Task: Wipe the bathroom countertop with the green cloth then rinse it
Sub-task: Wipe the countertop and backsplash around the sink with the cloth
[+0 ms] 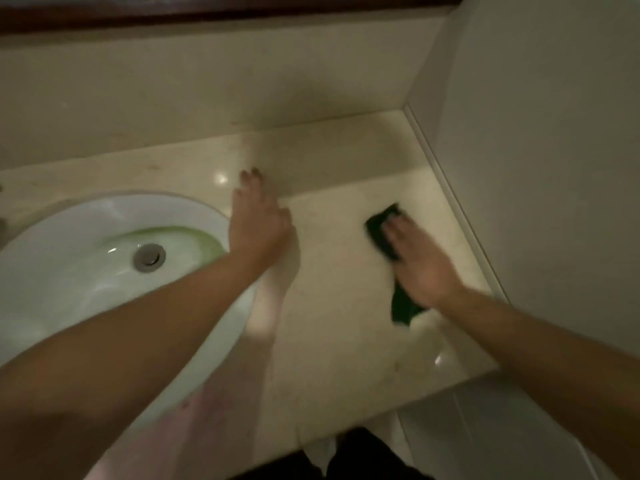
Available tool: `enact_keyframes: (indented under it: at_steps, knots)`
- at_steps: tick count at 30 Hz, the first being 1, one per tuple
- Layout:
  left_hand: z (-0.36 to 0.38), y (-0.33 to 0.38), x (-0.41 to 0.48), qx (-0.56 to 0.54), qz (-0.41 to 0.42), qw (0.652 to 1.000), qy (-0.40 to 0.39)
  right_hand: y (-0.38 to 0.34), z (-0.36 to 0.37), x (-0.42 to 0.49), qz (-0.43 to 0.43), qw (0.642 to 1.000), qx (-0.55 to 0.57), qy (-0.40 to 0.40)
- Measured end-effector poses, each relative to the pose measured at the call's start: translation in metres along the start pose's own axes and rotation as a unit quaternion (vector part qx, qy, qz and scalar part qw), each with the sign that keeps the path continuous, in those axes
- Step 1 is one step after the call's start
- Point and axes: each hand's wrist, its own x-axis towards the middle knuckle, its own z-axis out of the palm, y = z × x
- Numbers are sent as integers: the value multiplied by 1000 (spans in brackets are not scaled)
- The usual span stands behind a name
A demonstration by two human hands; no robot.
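One green cloth (382,231) under right hand (420,270) (flat on countertop (332,341))

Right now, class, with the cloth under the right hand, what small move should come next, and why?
Probably sweep the right hand and green cloth leftward toward the sink: the hand presses flat on the cloth near the wall, and countertop beside it lies bare.
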Motion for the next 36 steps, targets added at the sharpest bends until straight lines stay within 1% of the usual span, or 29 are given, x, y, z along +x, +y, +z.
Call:
enact_keyframes:
  at_steps: [1, 2, 3, 4, 5, 6, 8, 9, 10, 11, 12, 13, 14, 15, 16, 17, 18, 19, 20, 21, 22, 24, 26, 27, 30, 32, 34, 36]
  knots:
    - [7, 9, -22, 1, 26, 1000, -17, 14, -2, 3, 65, 998, -11, 1]
    - [14, 16, -42, 6, 28, 999, -38, 18, -1, 8, 105, 994, -6, 1]
    - [19, 21, -56, 16, 18, 998, -58, 13, 2, 15, 119, 993, 9, 13]
    - [25, 22, -65, 26, 15, 997, -68, -1, 7, 21, 112, 993, 20, 22]
    - [25, 23, -71, 35, 21, 997, -67, -18, 10, 25, 86, 996, 23, 23]
    - [25, 20, -74, 35, 34, 997, -62, -39, 14, 25, 43, 998, 23, 26]
    - [17, 14, -73, -13, 71, 996, -60, -82, 23, 5, -79, 995, 37, 38]
    - [11, 12, -72, -44, 75, 994, -64, -101, 25, -16, -131, 990, 37, 22]
    - [2, 14, -74, -70, 62, 993, -66, -115, 27, -40, -164, 986, 28, -13]
    - [-5, 18, -78, -85, 31, 994, -58, -121, 25, -63, -178, 983, 27, -35]
    - [-11, 26, -88, -100, -12, 995, -29, -118, 24, -81, -176, 983, 33, -50]
    - [-13, 38, -103, -113, -44, 993, 3, -112, 26, -91, -154, 987, 36, -40]
    - [-9, 52, -126, -125, -58, 990, 24, -104, 27, -95, -112, 993, 32, -35]
    - [-2, 70, -154, -148, -46, 987, 36, -95, 26, -92, -54, 998, 33, -24]
    - [4, 90, -182, -183, -10, 982, 36, -88, 23, -84, -1, 999, 46, -13]
    - [11, 111, -204, -211, 29, 977, 30, -83, 21, -73, 30, 996, 89, -4]
    - [18, 129, -216, -219, 55, 974, 24, -78, 15, -64, 43, 988, 151, -6]
    - [25, 141, -218, -204, 75, 976, 8, -72, 10, -58, 34, 979, 200, -11]
    - [28, 151, -213, -146, 78, 986, -17, -62, 6, -53, 33, 971, 237, -9]
    - [31, 158, -203, -74, 60, 994, -49, -48, 6, -51, 45, 968, 246, 2]
    - [34, 164, -194, -27, 40, 997, -63, -35, 7, -51, 68, 968, 240, 18]
    - [48, 171, -176, -22, 3, 999, -49, -16, 16, -57, 112, 973, 198, 49]
    - [62, 174, -161, -18, -8, 999, -35, -10, 31, -64, 101, 985, 126, 59]
    - [66, 171, -151, -5, -10, 999, -32, -10, 36, -65, 95, 988, 107, 59]
    - [54, 141, -112, 36, -36, 998, -22, -13, 36, -62, 79, 992, 81, 60]
    - [42, 104, -89, 60, -80, 995, -13, -13, 35, -63, 80, 993, 65, 64]
    - [32, 66, -83, 87, -112, 990, -19, -14, 35, -63, 83, 993, 57, 62]
    - [24, 42, -91, 85, -120, 989, -10, -12, 35, -61, 83, 993, 57, 59]
